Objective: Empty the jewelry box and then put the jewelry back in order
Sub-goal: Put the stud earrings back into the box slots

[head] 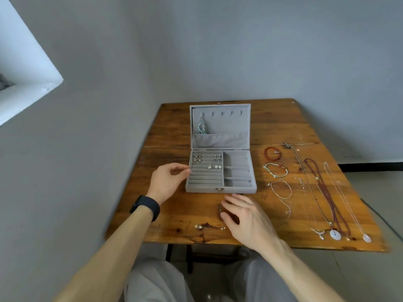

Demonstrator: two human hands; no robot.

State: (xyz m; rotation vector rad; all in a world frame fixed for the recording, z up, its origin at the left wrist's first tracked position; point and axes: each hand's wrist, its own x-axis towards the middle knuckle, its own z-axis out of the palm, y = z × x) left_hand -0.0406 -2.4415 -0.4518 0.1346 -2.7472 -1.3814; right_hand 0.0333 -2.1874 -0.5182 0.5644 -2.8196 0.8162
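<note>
Jewelry box (220,189) sits open at the middle of the wooden worktop (174,214), its long axis running left to right. Its clasp side faces the person and its lid (220,112) stands up at the far side, toward the wall. A turquoise piece (201,127) hangs from the leftmost hook in the lid. Three pairs of earrings (214,166) sit in the ridged left compartment.

The left hand (168,182), with a black wristband (145,207) behind it, is at the box's left wall with its fingers curled toward the rim. Blur hides whether they pinch it. The right hand (246,216) is spread low over the worktop just in front of the box, fingers loose and holding nothing. A small dark piece (219,211) lies by its thumb and forefinger. Two tiny studs (199,226) lie near the front edge.

To the right of the box lie a red bead bracelet (272,153), a pale cord bracelet (275,170) and a thin wire bangle (281,189). Beyond them several necklaces (322,188) stretch lengthwise from far to near, with their pendants (335,234) at the near edge.
</note>
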